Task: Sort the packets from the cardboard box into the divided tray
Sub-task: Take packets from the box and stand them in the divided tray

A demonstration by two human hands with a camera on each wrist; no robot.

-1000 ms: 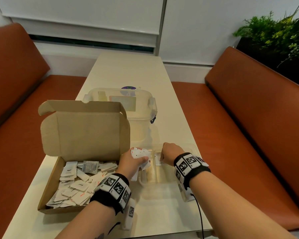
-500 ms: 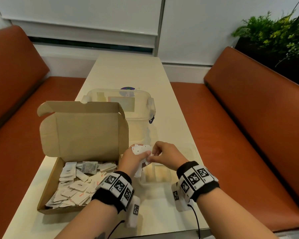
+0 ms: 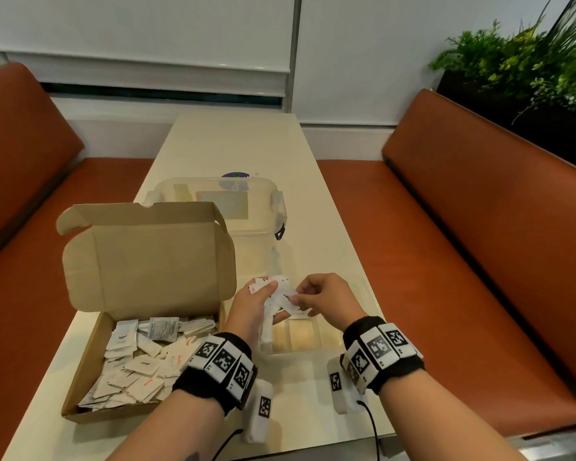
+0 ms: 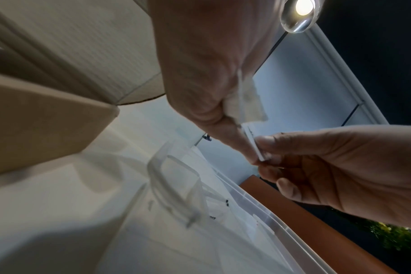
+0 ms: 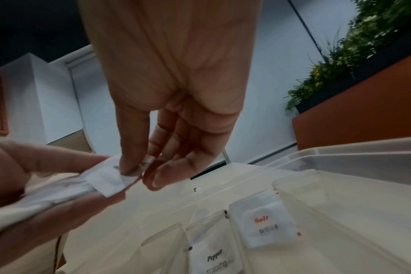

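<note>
An open cardboard box (image 3: 90,357) at the table's left holds several small white packets (image 3: 140,364). Just right of it stands the clear divided tray (image 3: 363,311); one compartment holds a salt packet (image 5: 265,224), the one beside it a pepper packet (image 5: 214,259). Above the tray my left hand (image 3: 253,304) grips a bunch of packets (image 3: 276,294). My right hand (image 3: 323,297) pinches one white packet (image 5: 110,178) at the edge of that bunch between thumb and fingers; the same packet (image 4: 256,146) shows edge-on in the left wrist view.
A clear lidded plastic tub (image 3: 243,207) stands behind the box and tray. The box's raised lid (image 3: 147,254) walls off the left. Orange benches (image 3: 463,244) flank the narrow cream table (image 3: 240,144); a plant (image 3: 529,61) sits at the far right.
My right hand has left the tray, risen and come left to the bunch in my left hand, where it now pinches one packet. My left hand has lifted slightly.
</note>
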